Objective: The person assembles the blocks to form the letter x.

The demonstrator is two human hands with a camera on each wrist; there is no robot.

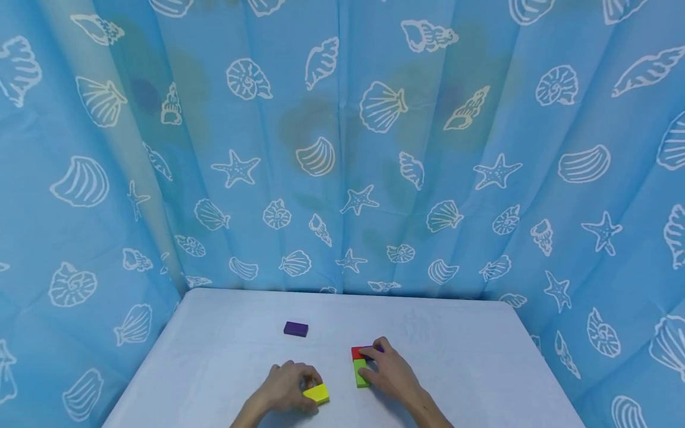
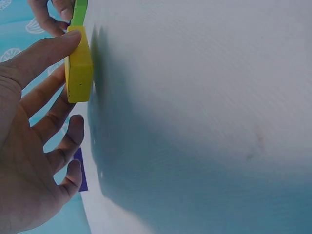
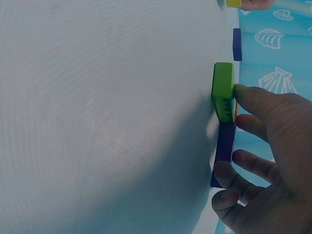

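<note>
My left hand (image 1: 289,386) pinches a yellow block (image 1: 318,393) between thumb and fingers, low over the table; whether it touches the cloth I cannot tell. The ring and little fingers stay off the block in the left wrist view. To the right, my right hand (image 1: 393,371) lies over several blocks set in a corner shape. Its thumb touches the green block (image 1: 361,374), and its index finger reaches the red block (image 1: 356,353) at the corner. Other fingertips rest near the purple block (image 3: 225,141), partly hidden by the hand in the head view.
A second purple block (image 1: 296,329) lies alone farther back, left of the corner shape. The white cloth-covered table (image 1: 230,333) ends at a blue curtain (image 1: 342,178) printed with shells and starfish, which hangs behind and on both sides.
</note>
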